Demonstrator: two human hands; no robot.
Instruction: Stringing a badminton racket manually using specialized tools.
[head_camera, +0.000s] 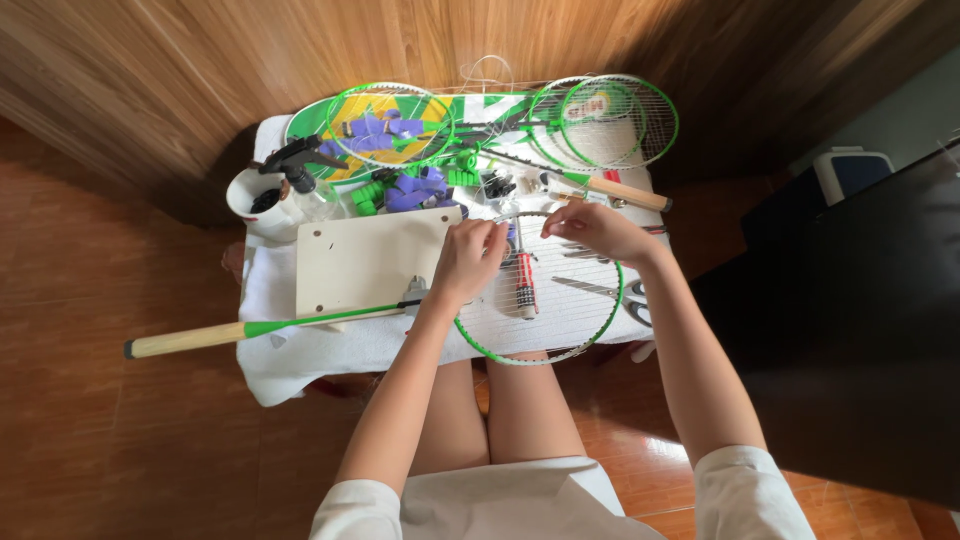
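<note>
A small table draped in a white cloth (290, 355) fills the middle of my view. One pale board (365, 262) lies on it. I count three green-framed rackets: two stacked at the far edge (600, 120), one racket (300, 322) under my hands, its handle pointing left. My left hand (467, 262) and right hand (590, 228) each pinch the string at the frame's top rim, fingers closed. One red-banded tool (525, 283) rests on the strings.
</note>
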